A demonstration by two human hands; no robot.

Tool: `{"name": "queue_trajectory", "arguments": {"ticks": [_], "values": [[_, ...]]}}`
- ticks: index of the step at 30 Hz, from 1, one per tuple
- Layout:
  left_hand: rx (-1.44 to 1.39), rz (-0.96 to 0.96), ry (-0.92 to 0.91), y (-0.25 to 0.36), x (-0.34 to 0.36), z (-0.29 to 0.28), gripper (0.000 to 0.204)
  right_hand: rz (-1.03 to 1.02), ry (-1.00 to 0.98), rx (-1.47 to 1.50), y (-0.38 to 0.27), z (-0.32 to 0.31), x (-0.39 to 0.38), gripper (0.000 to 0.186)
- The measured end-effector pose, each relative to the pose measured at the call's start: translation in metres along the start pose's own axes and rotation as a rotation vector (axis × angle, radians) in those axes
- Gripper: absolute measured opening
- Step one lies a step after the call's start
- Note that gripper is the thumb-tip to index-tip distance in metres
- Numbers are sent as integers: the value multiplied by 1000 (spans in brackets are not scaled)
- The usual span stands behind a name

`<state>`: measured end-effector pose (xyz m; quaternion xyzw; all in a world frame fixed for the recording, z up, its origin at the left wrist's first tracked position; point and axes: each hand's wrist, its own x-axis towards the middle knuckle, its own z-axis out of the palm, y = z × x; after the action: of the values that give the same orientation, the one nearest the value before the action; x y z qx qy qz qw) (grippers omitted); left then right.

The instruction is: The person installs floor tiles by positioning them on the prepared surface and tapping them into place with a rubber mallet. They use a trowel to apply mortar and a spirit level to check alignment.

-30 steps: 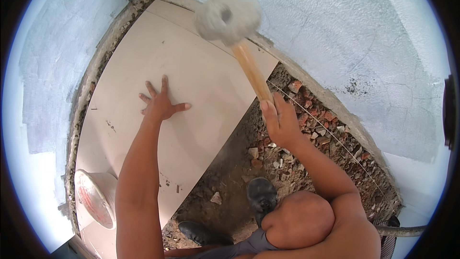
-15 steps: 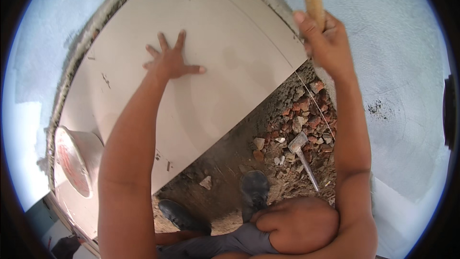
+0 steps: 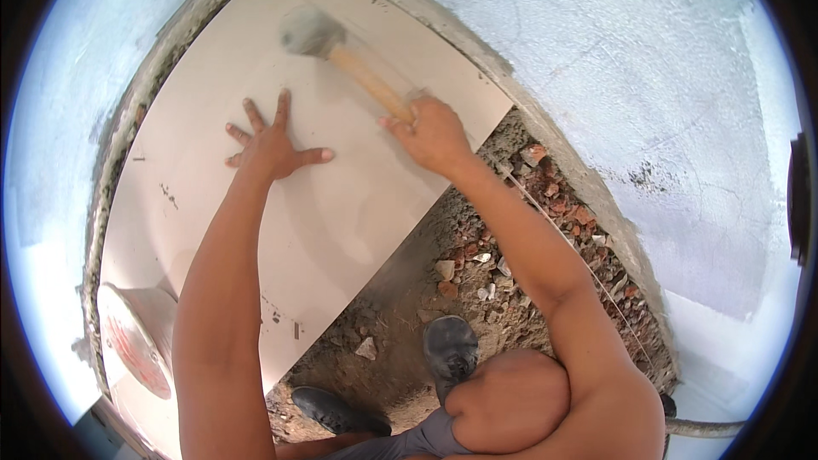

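Note:
My left hand lies flat with spread fingers on a large cream floor tile. In my right hand is the wooden handle of a mallet, its grey head blurred by motion over the far part of the tile. Whether the head touches the tile I cannot tell. A taut string runs beside the tile's right side and passes under my right forearm.
A pale round basin stands on the tiled surface at the left. Broken brick and stone rubble covers the ground at the right. Light blue walls rise on both sides. My dark shoes rest on bare soil.
My right hand has swung the mallet down and to the left, bringing its head into view over the tile. My left hand appears slightly lower and farther left, still spread on the tile.

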<state>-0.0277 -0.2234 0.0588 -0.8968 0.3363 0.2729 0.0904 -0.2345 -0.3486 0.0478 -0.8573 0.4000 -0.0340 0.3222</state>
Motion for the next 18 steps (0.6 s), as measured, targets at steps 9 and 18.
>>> {"name": "queue_trajectory", "arguments": {"ticks": [9, 18], "values": [[50, 43, -11, -7, 11, -4, 135, -62, -65, 295, -51, 4, -5, 43], [-38, 9, -62, -16, 13, -24, 130, -302, 248, 632, -88, -38, 40, 30]]}}
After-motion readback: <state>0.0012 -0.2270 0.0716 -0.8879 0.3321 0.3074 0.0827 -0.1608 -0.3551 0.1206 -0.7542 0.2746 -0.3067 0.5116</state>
